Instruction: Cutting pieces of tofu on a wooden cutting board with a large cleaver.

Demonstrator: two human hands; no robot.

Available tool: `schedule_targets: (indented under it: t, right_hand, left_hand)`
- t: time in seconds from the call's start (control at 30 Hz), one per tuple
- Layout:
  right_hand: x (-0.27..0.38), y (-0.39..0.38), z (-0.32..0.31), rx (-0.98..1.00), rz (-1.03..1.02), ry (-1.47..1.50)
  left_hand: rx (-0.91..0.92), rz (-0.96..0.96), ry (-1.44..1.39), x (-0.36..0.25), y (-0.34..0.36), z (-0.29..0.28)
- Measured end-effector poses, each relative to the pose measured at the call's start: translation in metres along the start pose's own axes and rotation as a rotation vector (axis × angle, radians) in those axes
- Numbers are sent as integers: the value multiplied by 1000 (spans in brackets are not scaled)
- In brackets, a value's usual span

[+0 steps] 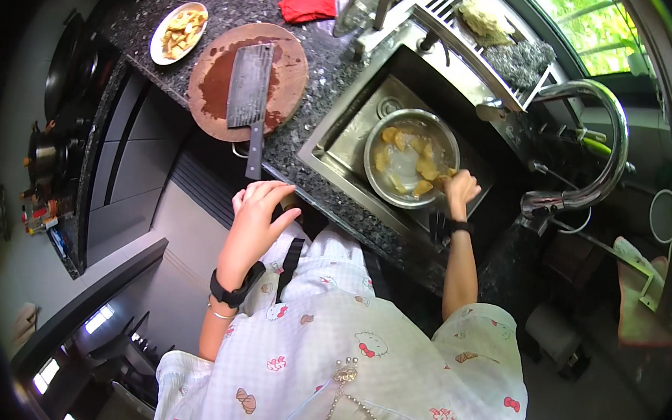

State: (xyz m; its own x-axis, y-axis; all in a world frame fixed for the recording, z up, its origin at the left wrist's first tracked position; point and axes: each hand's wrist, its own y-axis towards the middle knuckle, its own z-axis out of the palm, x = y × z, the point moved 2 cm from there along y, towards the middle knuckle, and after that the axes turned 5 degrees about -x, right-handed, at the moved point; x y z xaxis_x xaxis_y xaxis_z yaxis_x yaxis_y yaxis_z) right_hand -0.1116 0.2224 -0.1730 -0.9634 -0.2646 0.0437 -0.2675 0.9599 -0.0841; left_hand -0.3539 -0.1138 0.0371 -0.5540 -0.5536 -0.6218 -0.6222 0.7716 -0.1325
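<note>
In the sink stands a round metal bowl with cloudy water and several yellow-brown food pieces. My right hand is at the bowl's right rim, its fingers curled closed over the edge; the fingertips are partly hidden. My left hand hovers by the counter's front edge, fingers spread, holding nothing. Just beyond it, the dark handle of a cleaver sticks out over the counter edge. The cleaver's blade lies flat on a wet round wooden chopping board.
A white oval dish of pale cut pieces sits left of the board. Behind lies a red cloth. The curved chrome tap rises right of the sink. Scouring pads rest on the rack by the window.
</note>
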Motion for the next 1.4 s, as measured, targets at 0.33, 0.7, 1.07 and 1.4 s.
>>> schedule_targets:
  t: [0.33, 0.7, 1.07, 1.4]
  right_hand:
    - [214, -74, -100, 341, -433, 782]
    - [472, -109, -44, 415, -572, 553]
    - [448, -88, -59, -68, -202, 443]
    - [398, -167, -54, 398, 14, 333]
  left_hand:
    - [-61, 18, -42, 38, 0, -19]
    - [-38, 48, -63, 139, 29, -95]
    - [-13, 296, 2, 234, 141, -131]
    - [-100, 265, -72, 233, 231, -63]
